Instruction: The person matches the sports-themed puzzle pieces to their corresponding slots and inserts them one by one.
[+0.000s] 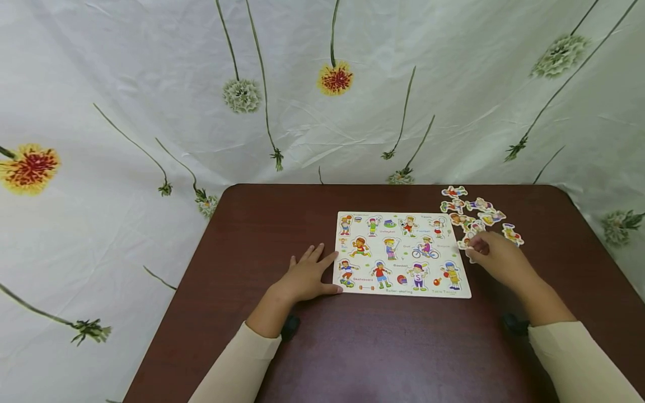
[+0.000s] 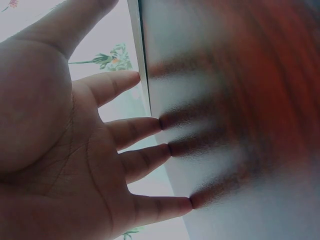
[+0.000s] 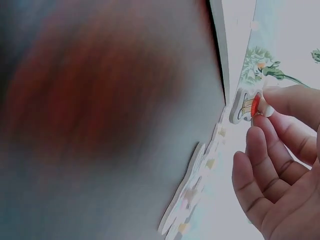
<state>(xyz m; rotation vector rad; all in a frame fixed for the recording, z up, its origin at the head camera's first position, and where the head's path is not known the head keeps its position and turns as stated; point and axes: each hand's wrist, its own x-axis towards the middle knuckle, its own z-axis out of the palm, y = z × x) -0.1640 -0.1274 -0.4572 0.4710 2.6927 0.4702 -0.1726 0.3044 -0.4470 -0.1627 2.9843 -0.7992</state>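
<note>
A pale puzzle board (image 1: 378,254) with colorful figures of children at sports lies flat on the table. My left hand (image 1: 305,277) is spread at its left side, thumb and index finger right at the board's edge. In the left wrist view the fingers (image 2: 145,130) are straight, tips against the tabletop. My right hand (image 1: 499,257) is beyond the board's right edge, beside loose puzzle pieces (image 1: 456,207). Between thumb and index finger it pinches one small puzzle piece (image 3: 246,107) with a red part. In the head view the fingers mostly hide that piece.
The loose pieces lie in a scattered, partly overlapping cluster, with one piece (image 1: 512,234) a little apart to the right. All stand on a dark brown table (image 1: 373,347) with rounded far corners. Behind it hangs a white cloth (image 1: 302,129) with a flower print.
</note>
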